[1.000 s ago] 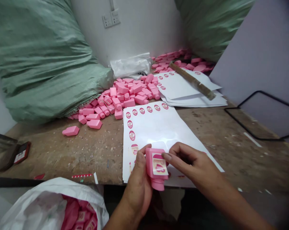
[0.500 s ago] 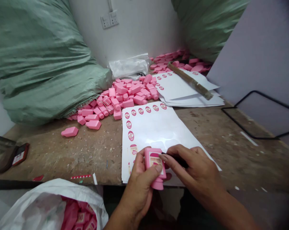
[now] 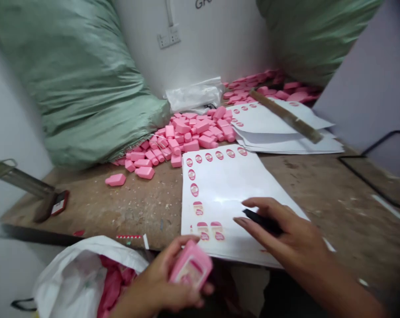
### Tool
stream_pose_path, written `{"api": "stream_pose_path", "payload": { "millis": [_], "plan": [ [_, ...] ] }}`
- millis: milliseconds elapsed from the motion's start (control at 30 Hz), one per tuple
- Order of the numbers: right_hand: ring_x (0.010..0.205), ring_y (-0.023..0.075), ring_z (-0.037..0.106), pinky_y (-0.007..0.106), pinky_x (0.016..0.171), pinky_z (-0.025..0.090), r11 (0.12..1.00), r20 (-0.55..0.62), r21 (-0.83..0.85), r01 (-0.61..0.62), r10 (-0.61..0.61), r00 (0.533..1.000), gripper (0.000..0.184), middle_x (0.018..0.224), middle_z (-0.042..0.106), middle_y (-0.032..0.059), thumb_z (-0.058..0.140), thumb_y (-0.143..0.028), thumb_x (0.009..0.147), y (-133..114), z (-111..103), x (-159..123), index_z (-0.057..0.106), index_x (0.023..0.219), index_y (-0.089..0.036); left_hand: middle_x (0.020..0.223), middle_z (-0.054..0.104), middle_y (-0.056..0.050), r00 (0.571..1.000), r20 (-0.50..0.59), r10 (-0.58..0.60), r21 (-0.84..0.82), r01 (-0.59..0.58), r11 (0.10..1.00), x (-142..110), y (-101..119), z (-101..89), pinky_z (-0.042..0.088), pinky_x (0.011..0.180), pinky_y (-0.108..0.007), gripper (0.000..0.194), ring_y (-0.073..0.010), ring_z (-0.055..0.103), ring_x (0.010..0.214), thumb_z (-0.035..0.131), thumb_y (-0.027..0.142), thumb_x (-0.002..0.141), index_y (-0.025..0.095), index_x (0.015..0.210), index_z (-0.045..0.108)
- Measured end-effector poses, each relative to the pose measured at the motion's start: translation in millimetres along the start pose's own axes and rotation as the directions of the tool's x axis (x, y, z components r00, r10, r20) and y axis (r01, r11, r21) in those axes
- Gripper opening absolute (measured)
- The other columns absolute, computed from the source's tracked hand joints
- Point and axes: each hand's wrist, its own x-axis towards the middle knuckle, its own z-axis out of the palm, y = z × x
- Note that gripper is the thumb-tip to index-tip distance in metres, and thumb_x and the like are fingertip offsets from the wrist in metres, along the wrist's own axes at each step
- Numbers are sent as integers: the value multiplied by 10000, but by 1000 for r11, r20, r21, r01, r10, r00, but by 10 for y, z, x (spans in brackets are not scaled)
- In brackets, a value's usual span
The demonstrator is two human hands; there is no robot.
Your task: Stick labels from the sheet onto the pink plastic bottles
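In my left hand [image 3: 173, 280] is a small pink bottle [image 3: 191, 267] with a label on its face, held just off the table's front edge. My right hand [image 3: 279, 234] hovers over a white sticker sheet [image 3: 226, 190]; a black pen-like tool [image 3: 261, 221] is held in its grip, while thumb and index finger are parted. Oval stickers run along the sheet's top and left side, with a few rectangular ones near its lower left corner.
Pink bottles [image 3: 200, 128] are heaped behind the sheet, beside a green sack [image 3: 97, 88]. A stick [image 3: 286, 115] lies on more sticker sheets [image 3: 296, 143]. Below the table edge at left stands an open white bag [image 3: 70, 278] with pink items. A black wire frame [image 3: 362, 172] is at right.
My left hand has moved down and left with the labelled bottle. The right hand has come away from the bottle, its thumb and index finger now apart. The camera view has shifted.
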Motion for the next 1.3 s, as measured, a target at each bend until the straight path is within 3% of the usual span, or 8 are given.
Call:
{"api": "stream_pose_path", "payload": {
  "millis": [200, 333, 467, 900, 967, 1067, 1167, 1300],
  "plan": [
    [621, 269, 669, 350, 479, 490, 1000, 12, 18, -11, 11, 1000, 454, 764, 721, 55, 545, -701, 747, 240, 111, 29, 672, 873, -284, 1261, 648, -39, 896, -392, 209, 738, 171, 653, -701, 55, -967, 400, 1018, -456, 555, -334, 564, 1169, 758, 370, 645, 371, 1188, 644],
    [603, 270, 677, 351, 463, 501, 999, 92, 19, 43, -44, 995, 390, 753, 727, 38, 487, -640, 806, 226, 232, 35, 672, 871, -303, 1125, 681, -118, 724, -390, 569, 882, 115, 457, 147, 440, -1197, 509, 861, -400, 430, -242, 659, 936, 492, 262, 846, 207, 1263, 583],
    [627, 249, 673, 351, 524, 510, 996, 209, -66, 62, -47, 977, 334, 787, 730, 31, 409, -505, 896, 162, 263, 4, 668, 946, -300, 1392, 488, -133, 674, -317, 667, 931, 85, 356, 1135, 761, -1424, 316, 1081, -436, 580, -257, 416, 1298, 451, 25, 734, 174, 1288, 535],
    [545, 197, 576, 302, 539, 373, 950, 276, -268, 164, -87, 957, 205, 711, 713, -2, 411, -320, 915, 22, 320, -39, 608, 915, -264, 1285, 513, -159, 586, -493, 643, 764, -62, 642, 1346, 765, -1307, 402, 981, -495, 585, -311, 492, 1187, 624, 241, 705, 174, 1244, 406],
    [557, 195, 590, 297, 538, 369, 956, 285, -257, 143, -66, 956, 207, 710, 710, -3, 413, -330, 911, 45, 276, -33, 610, 906, -270, 1277, 537, -127, 617, -505, 604, 622, -225, 750, 1217, 648, -1041, 493, 875, -397, 553, -236, 570, 1094, 544, 325, 798, 213, 1295, 329],
    [553, 190, 594, 299, 543, 365, 956, 293, -259, 135, -56, 955, 227, 682, 701, 0, 398, -332, 908, 46, 210, -28, 610, 872, -260, 1151, 620, -55, 827, -380, 415, -91, -480, 873, 1009, 461, -581, 528, 774, -306, 368, -167, 625, 949, 556, 343, 818, 252, 1164, 471],
    [541, 187, 587, 305, 558, 359, 949, 295, -277, 153, -68, 953, 224, 671, 694, -4, 396, -321, 909, 27, 188, -31, 606, 865, -255, 1079, 646, -58, 946, -118, 303, -646, -305, 700, 891, 341, -162, 544, 758, -321, 289, -171, 638, 901, 657, 258, 758, 217, 1027, 559],
    [503, 179, 551, 301, 555, 322, 922, 296, -318, 220, -124, 947, 217, 631, 674, -12, 400, -282, 908, 20, 209, -40, 604, 843, -247, 1114, 649, -102, 981, -53, 185, -721, -166, 673, 940, 270, 213, 558, 755, -326, 342, -195, 656, 927, 651, 222, 800, 183, 1126, 556]
  ]
}}
